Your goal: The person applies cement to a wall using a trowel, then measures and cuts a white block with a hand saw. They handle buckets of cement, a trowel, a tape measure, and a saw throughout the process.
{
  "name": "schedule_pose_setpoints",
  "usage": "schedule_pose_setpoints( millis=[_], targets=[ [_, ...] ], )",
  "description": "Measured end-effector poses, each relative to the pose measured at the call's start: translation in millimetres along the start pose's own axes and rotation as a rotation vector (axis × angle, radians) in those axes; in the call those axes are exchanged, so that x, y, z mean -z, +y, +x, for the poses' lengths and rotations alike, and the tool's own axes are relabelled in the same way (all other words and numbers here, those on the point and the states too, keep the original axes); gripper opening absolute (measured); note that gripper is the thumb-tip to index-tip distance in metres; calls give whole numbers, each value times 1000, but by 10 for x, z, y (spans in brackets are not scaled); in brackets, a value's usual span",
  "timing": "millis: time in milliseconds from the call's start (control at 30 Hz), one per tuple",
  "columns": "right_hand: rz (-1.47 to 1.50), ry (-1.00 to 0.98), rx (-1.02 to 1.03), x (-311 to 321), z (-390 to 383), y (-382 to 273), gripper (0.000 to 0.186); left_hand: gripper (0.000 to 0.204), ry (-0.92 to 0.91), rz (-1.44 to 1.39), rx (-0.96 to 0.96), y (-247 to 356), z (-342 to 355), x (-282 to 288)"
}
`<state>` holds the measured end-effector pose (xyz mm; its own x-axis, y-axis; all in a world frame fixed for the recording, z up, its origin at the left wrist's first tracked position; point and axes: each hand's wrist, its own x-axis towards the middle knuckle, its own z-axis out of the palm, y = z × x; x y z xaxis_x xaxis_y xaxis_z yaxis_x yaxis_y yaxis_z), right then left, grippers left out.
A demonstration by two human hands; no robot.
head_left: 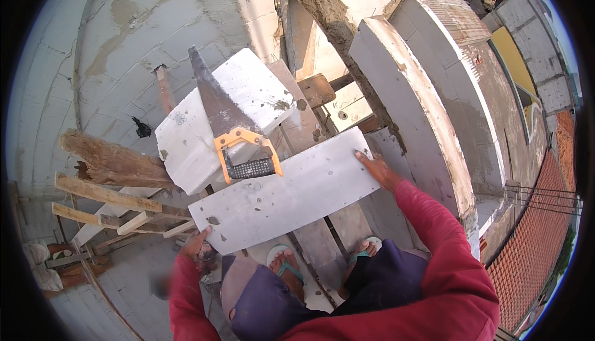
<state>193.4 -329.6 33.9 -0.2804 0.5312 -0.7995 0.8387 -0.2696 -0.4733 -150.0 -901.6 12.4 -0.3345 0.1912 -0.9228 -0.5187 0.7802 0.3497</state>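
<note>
Positioning step, apparently: left hand [196,245], right hand [380,170] part-curled, gripping opposite ends of pale block [297,191]; next move likely needs level support.

No lettering, number or sign can be read on the orange-and-black handle [251,169] of the handsaw, its long grey metal blade [214,93], or the pale grey rectangular block [285,192] near the person. The flat yellow panel [514,59] far right is too small to tell.
</note>
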Motion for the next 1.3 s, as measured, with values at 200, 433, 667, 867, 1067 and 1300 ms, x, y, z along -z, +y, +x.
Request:
schedule_pose_setpoints(
  millis=[200,433,667,867,1067,1300],
  targets=[
    [103,-44,298,-67,-781,146,85,49,96,-56,-39,-414,-603,-208],
    [-82,169,680,91,-2171,-18,75,51,66,-193,-180,-1040,-1008,-125],
    [-239,423,1012,640,-3617,-443,115,63,-52,-154,-402,-953,-1338,-515],
    [-633,858,1136,1501,-4613,-275,116,58,-168,-80,-572,-942,-879,-1173],
    [-782,985,1251,1396,-5355,-502,113,70,-339,-173,-570,-548,-883,-1864],
    [-1113,748,1485,556,-5577,-1480,117,78,-424,-50,-480,-419,-1010,-1941]
  ],
)
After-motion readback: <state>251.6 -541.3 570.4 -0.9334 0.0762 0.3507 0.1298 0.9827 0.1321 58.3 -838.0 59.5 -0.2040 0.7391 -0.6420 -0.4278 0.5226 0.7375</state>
